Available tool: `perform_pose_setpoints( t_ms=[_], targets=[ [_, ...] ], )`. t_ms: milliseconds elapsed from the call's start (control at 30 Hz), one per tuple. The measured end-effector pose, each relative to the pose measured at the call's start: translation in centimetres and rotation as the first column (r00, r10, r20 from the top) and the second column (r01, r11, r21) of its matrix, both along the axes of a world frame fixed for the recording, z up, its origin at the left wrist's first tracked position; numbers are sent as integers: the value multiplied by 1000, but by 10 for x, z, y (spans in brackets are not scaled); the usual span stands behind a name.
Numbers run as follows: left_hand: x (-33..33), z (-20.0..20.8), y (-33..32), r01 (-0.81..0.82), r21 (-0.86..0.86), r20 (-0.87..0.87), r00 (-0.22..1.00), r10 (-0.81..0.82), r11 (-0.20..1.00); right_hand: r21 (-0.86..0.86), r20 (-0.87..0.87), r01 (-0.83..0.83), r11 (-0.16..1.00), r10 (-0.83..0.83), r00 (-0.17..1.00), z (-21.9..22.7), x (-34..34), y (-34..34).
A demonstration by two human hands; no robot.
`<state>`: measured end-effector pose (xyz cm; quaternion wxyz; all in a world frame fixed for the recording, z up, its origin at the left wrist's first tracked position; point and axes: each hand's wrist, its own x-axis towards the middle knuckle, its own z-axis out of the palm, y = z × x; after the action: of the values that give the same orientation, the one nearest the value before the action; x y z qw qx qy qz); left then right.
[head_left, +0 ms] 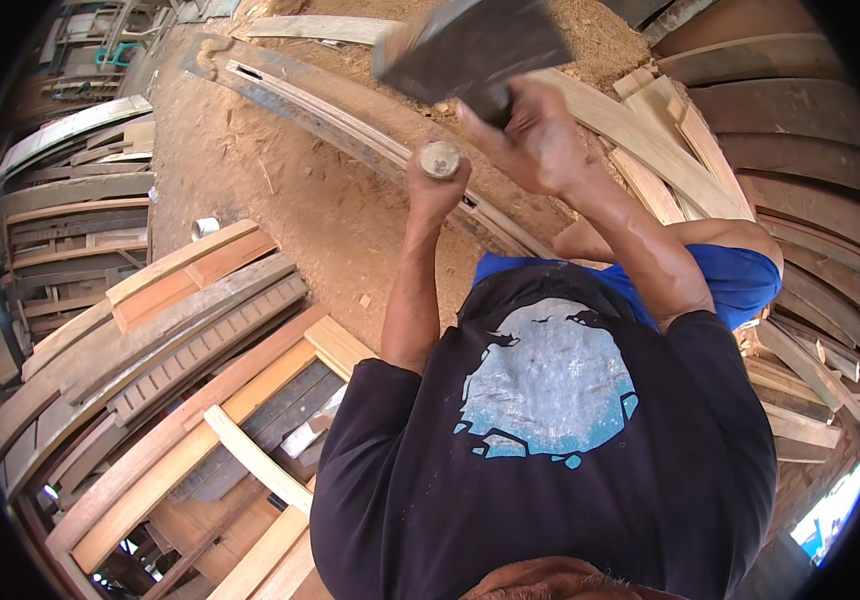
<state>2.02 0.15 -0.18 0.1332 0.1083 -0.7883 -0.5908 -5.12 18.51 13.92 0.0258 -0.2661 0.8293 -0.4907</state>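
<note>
My left hand (434,200) is wrapped round the upright handle of a chisel (440,160). Only the chisel's round, worn butt end shows; its blade is hidden under my fist. Below this hand runs a long wooden piece (320,120) with a narrow groove and dark slots cut along it. My right hand (547,140) grips the short handle of a mallet (475,50). The mallet's big dark block head is raised above and beyond the chisel, apart from it and blurred by motion.
Under the grooved piece lies a wide, dusty board (370,105). Sawdust (300,215) covers the ground. Stacked planks and frames (180,300) stand at the left, pale boards (640,140) lie at the right, and dark planks (800,120) line the far right. A white cup-like thing (205,228) lies left.
</note>
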Motion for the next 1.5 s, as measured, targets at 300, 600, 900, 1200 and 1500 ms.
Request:
perform_pose_setpoints(
  t_ms=[300, 600, 900, 1200, 1500],
  targets=[
    [7, -9, -7, -48, -56, 3, 999, 48, 997, 246, 215, -170, 954, 117, 970, -10, -1, 13],
    [-10, -23, -23, -117, 123, 15, 993, 116, 985, -234, 188, 7, 972, 38, 981, 43, 3, 31],
    [-20, -32, -30, -213, 81, 27, 977, 211, 974, -346, 152, 62, 936, -9, 988, 63, 6, 37],
    [-23, -7, -19, -109, 41, -17, 994, 110, 993, -364, 100, 117, 924, -86, 991, 69, 7, 31],
    [-28, 7, -14, -29, -34, 108, 994, 33, 999, -275, 170, 52, 960, -5, 985, 56, 6, 22]
  ],
)
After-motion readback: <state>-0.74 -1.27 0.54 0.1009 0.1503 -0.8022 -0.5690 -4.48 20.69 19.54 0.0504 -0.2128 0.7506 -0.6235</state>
